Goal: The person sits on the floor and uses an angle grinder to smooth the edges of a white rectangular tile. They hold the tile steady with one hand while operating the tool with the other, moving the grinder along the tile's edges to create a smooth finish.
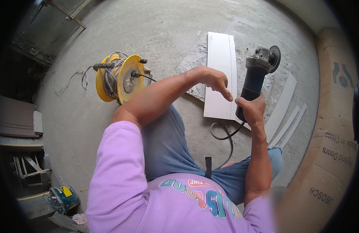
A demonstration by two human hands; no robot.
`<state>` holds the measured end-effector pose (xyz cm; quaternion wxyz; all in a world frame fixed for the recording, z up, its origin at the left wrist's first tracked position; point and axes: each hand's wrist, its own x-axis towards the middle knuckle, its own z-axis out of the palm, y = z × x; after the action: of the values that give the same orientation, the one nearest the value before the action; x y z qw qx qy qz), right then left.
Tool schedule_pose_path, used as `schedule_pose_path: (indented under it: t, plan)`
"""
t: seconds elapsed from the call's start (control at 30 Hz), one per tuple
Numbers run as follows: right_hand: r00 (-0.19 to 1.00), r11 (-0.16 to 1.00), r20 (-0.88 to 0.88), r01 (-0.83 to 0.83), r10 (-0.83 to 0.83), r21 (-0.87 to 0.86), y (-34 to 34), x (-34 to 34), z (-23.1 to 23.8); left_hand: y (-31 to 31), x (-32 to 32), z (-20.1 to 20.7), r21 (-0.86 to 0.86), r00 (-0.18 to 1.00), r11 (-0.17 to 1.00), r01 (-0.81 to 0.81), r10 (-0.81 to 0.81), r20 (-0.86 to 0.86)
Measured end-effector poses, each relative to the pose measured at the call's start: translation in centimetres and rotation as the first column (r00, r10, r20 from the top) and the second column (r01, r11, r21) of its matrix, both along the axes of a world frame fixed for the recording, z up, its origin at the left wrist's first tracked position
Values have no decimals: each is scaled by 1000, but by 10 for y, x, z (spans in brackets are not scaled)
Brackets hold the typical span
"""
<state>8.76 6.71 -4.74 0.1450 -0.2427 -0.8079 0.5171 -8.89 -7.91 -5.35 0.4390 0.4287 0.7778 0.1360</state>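
My right hand (252, 108) is wrapped round the lower body of an angle grinder (254, 79), dark blue and black with a grey metal head. Its disc (274, 59) points up and to the right, off the board. My left hand (216, 82) hovers by a long white board (219, 58), holding nothing, one finger stretched toward the grinder's handle. A thin dark line runs lengthwise near the board's right edge. From the grinder's rear a black cord (230, 136) loops down to the floor near my legs.
A yellow cable reel (127, 79) stands to the left of my left forearm. White strips (282, 105) lie right of the grinder, beside a tall cardboard box (331, 116). A green container (65, 199) sits at lower left, and brown panels (16, 116) lean at far left.
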Motion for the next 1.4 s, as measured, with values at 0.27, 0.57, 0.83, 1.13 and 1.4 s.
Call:
schedule_pose_path:
  t: [0.27, 0.57, 0.83, 1.13, 1.4]
  plan:
    - [989, 999, 148, -14, 21, -50, -8, -15, -29, -50, -36, -34, -250, 962, 964, 91, -150, -228]
    - [980, 996, 196, -25, 41, -87, -23, -35, -34, -32, -1, -4, -27, 993, 999, 33, -30, 118]
    - [964, 994, 248, -87, 101, -67, -38, -33, -18, -24, 22, -6, 72, 570, 690, -720, 529, 629]
    - [944, 982, 279, -152, 178, -113, -48, -25, -4, -2, 56, -10, 84, 267, 327, -941, 571, 776]
    - [951, 985, 258, -154, 169, -75, -45, -18, -2, 5, 66, -7, 144, 281, 287, -947, 524, 804]
